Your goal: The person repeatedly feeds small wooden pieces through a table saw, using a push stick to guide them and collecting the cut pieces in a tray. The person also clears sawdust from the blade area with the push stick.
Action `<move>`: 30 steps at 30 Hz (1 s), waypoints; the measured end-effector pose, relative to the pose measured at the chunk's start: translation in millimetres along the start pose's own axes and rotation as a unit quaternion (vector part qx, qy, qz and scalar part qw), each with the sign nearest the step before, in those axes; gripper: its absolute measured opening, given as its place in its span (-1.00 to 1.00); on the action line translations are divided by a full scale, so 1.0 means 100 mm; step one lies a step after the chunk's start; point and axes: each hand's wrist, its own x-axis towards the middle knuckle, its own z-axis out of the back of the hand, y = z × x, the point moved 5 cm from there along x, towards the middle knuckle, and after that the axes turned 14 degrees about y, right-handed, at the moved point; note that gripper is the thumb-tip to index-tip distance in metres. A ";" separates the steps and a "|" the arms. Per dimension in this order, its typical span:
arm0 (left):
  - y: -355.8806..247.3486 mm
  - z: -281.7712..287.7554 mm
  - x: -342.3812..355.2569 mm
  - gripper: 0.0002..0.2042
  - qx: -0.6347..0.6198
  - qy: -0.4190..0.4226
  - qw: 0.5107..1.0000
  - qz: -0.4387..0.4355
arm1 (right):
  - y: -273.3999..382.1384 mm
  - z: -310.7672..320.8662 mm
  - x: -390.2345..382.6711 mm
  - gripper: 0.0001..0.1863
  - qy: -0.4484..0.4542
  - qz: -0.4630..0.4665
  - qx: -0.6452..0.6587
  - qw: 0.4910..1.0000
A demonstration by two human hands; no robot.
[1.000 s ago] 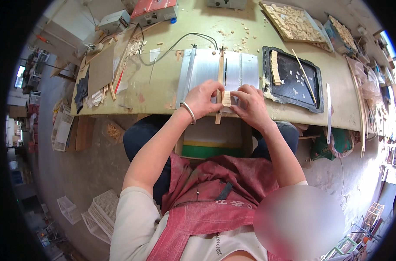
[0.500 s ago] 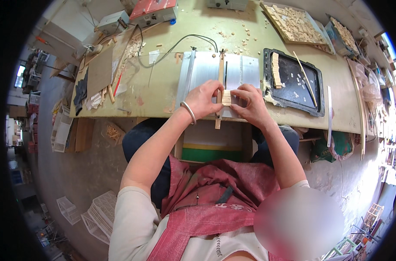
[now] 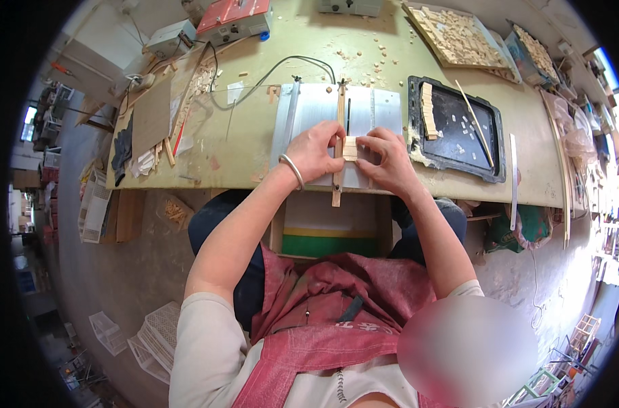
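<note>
A small pale wooden block (image 3: pixel 350 148), squarish and faintly ribbed as if made of stacked thin pieces, sits pinched between the two hands on a smooth grey metal saw table (image 3: pixel 302 119). The left hand (image 3: pixel 315 149) curls over it from the left, fingers bent and pressing down, a thin metal bangle (image 3: pixel 292 170) round the wrist. The right hand (image 3: pixel 384 158) closes on the block from the right, fingertips on its edge. A long, narrow wooden strip (image 3: pixel 338 146) runs straight away from the body just beside the left fingertips, touching the block's left side. Off to the right of the right hand lies a black rectangular tray (image 3: pixel 486 153) with small light tiles scattered in it. Beyond both hands, wood chips dot the worn, yellowish workbench (image 3: pixel 207 163).
</note>
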 end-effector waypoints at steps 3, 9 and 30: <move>0.04 0.01 0.04 -0.60 0.003 -0.004 1.000 -0.003 | -0.02 0.01 0.04 -0.61 0.002 -0.002 0.001 1.000; 0.08 0.04 0.10 -0.61 -0.015 -0.009 1.000 -0.006 | -0.05 0.04 0.10 -0.59 0.007 -0.006 0.003 1.000; 0.15 0.19 0.35 -0.59 -0.011 -0.013 1.000 -0.009 | -0.18 0.13 0.34 -0.58 -0.005 -0.024 0.018 1.000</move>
